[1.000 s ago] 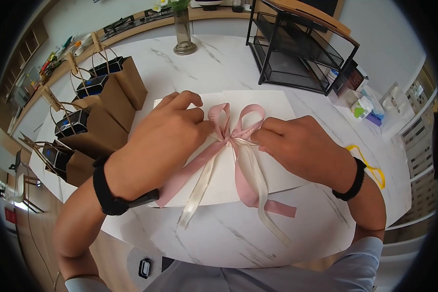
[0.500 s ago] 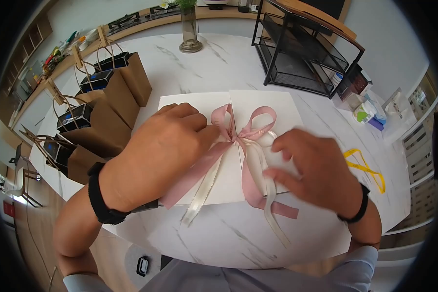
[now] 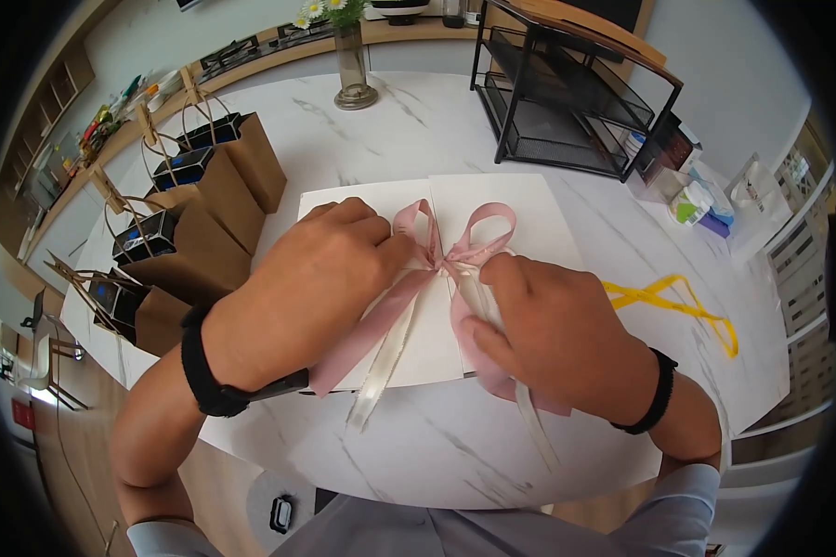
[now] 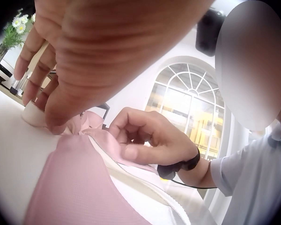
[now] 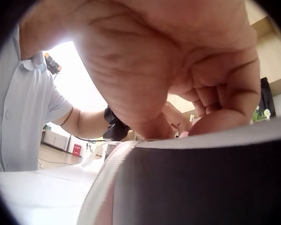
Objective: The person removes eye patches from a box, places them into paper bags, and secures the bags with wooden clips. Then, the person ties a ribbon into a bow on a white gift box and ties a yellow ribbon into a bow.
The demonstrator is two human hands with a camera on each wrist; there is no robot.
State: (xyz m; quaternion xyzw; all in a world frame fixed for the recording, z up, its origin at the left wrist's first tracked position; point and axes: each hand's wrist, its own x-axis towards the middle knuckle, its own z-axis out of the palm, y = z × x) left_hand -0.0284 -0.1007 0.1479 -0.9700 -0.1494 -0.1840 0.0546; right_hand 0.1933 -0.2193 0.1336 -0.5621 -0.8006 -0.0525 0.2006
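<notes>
A bow of pink ribbon [image 3: 372,330] and cream ribbon [image 3: 381,376] is tied across a white box [image 3: 529,200] on the table. Two pink loops stand up from the knot, and the tails fall over the near edge. My left hand [image 3: 297,297] pinches ribbon at the left loop; in the left wrist view a cream loop [image 4: 33,116] shows at its fingertips. Beside the knot on the right, my right hand [image 3: 571,334] has thumb and forefinger apart around the hanging tails. Its palm hides part of them in the head view.
Several brown paper bags [image 3: 195,265] with black boxes inside line the left side. A glass vase [image 3: 351,70] and a black mesh rack [image 3: 567,148] stand at the back. To the right lies a yellow ribbon [image 3: 637,296], with small packages [image 3: 692,204] behind it.
My right hand let go of the right loop and drew back, then came in lower over the tails. The left hand stays at the left loop.
</notes>
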